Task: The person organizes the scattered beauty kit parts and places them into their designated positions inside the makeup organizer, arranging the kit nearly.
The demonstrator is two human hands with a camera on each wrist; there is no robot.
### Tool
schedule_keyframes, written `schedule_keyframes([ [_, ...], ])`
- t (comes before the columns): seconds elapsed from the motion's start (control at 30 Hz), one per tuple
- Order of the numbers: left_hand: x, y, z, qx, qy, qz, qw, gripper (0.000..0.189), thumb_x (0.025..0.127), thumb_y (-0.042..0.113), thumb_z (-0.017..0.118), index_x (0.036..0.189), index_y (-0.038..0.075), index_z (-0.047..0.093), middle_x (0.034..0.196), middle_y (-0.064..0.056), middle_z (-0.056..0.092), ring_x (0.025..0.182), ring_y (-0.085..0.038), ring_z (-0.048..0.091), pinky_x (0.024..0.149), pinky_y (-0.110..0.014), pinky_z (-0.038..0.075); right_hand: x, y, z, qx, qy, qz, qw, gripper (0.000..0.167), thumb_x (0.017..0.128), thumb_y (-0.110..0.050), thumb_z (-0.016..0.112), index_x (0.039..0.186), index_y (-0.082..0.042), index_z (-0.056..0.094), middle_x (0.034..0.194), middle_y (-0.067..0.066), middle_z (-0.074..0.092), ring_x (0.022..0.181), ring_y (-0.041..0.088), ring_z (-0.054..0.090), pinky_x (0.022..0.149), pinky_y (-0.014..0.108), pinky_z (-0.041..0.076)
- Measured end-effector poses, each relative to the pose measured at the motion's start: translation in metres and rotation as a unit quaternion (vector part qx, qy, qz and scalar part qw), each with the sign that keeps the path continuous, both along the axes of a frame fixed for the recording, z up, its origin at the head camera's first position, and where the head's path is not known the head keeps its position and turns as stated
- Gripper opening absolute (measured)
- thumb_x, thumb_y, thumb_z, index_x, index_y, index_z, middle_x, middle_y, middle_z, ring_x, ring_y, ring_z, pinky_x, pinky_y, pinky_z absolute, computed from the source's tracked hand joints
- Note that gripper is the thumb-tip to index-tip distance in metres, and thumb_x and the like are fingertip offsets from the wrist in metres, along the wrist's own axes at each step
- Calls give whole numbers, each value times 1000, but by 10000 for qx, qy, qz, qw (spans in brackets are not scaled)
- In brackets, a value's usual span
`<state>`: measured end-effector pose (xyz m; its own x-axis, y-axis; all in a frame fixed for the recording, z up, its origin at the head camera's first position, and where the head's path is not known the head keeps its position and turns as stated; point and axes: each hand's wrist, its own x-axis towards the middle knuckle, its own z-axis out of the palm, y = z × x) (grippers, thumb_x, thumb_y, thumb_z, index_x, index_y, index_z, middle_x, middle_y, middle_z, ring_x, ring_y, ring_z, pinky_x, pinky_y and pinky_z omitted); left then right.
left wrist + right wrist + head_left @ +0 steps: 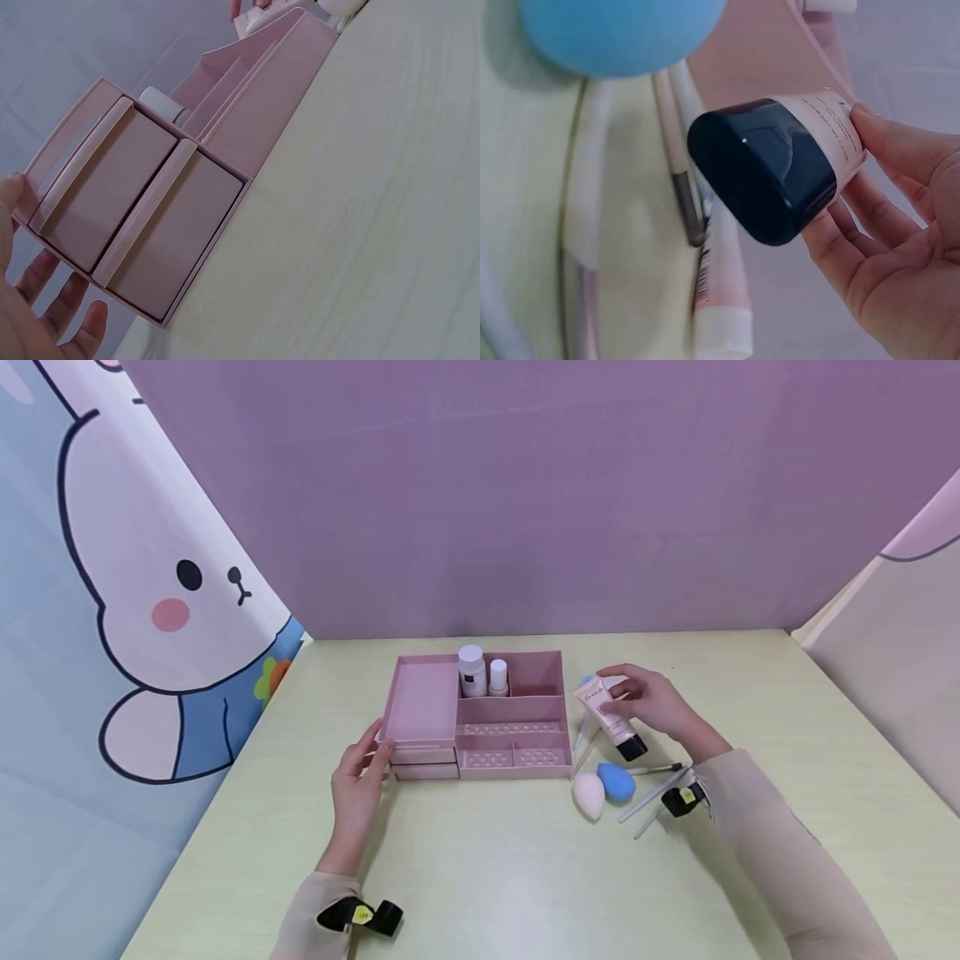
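Note:
My right hand pinches a pale pink cosmetic tube between thumb and fingers, just right of the pink desk organizer. The tube tilts, its black cap pointing down toward me. My left hand rests against the organizer's front left corner, thumb at the front edge and other fingers loosely spread along the side. Two drawers face the front, both pushed in. A white-capped bottle and a smaller white-capped bottle stand in the back compartment.
Right of the organizer lie a pink makeup sponge, a blue makeup sponge and several makeup brushes. Another tube with a white cap lies beside brushes under my right hand. A purple backdrop rises behind the table.

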<state>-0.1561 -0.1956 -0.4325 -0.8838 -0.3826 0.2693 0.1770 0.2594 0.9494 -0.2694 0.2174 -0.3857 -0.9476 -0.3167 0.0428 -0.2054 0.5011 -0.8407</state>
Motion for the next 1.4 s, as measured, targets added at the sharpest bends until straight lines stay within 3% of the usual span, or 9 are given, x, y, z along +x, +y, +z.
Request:
schedule_keyframes([
  [0.43,1,-1,0,12,-58,-11,10000,37,98,11,65,135,10,64,95,7,59,88,-3,58,69,-20,56,11,-9,14,-962,288,-189,9948,52,87,5,71,135,2,51,103,26,66,81,11,65,69,27,60],
  [0.7,3,0,3,8,-178,-8,9998,38,98,13,65,136,11,63,97,5,59,89,-3,58,71,-21,56,15,-13,15,-1402,517,-396,9880,52,86,5,72,133,2,50,93,11,70,81,8,65,68,24,59],
  [1.03,3,0,3,-6,-83,13,10000,38,98,12,65,135,10,63,96,5,59,87,-2,58,69,-21,56,18,-24,22,-1818,537,-524,9805,52,87,4,72,132,2,47,87,-8,69,82,7,65,69,26,60],
  [1.27,4,1,3,51,-89,35,9999,38,97,12,66,135,11,64,94,7,59,87,-3,58,69,-21,56,17,-34,23,-2283,671,-494,9700,45,85,7,73,120,-16,56,86,-8,70,78,9,67,67,27,60],
  [1.4,4,0,3,-20,-90,-2,10000,38,98,13,65,136,11,63,96,5,59,87,-3,58,69,-22,56,15,-41,25,-2445,804,-473,9652,43,85,10,71,119,-10,54,85,-10,71,77,9,68,68,24,60],
])
